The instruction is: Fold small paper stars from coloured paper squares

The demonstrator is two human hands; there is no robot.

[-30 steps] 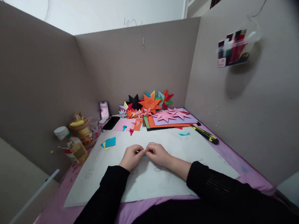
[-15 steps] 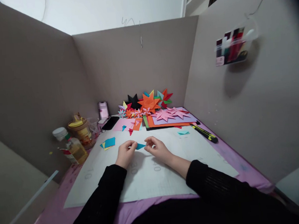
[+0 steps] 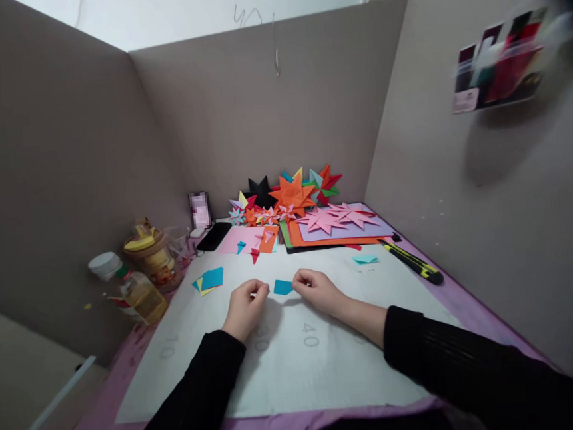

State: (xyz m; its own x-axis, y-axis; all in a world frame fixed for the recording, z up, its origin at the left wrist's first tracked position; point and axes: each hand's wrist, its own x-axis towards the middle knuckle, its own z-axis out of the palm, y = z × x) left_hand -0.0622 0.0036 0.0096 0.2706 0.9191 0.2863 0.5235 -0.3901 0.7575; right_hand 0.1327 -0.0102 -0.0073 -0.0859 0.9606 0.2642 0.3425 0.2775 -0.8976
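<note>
A small piece of blue paper [image 3: 283, 287] is pinched at its right edge by my right hand [image 3: 320, 291], just over the white sheet [image 3: 291, 382]. My left hand [image 3: 244, 304] is closed, thumb against the curled fingers, with a narrow gap between its fingertips and the paper's left edge. Nothing shows in its grip. Left of my hands lie several small paper squares [image 3: 212, 278], blue over yellow. To the right rests a folded light turquoise paper [image 3: 365, 259].
Folded paper stars [image 3: 292, 194] stand along the back panel. Pink stars [image 3: 323, 220] lie on stacked coloured sheets [image 3: 334, 241]. A yellow-black cutter knife [image 3: 414, 263] is at the right, a phone [image 3: 215, 236] at the back left. A liquid bottle [image 3: 143, 298] and brown tub [image 3: 152, 257] line the left.
The blue paper has gone from a pointed shape between both hands to a flatter, broader one held by my right hand. My left hand has come off it. The view has shifted slightly.
</note>
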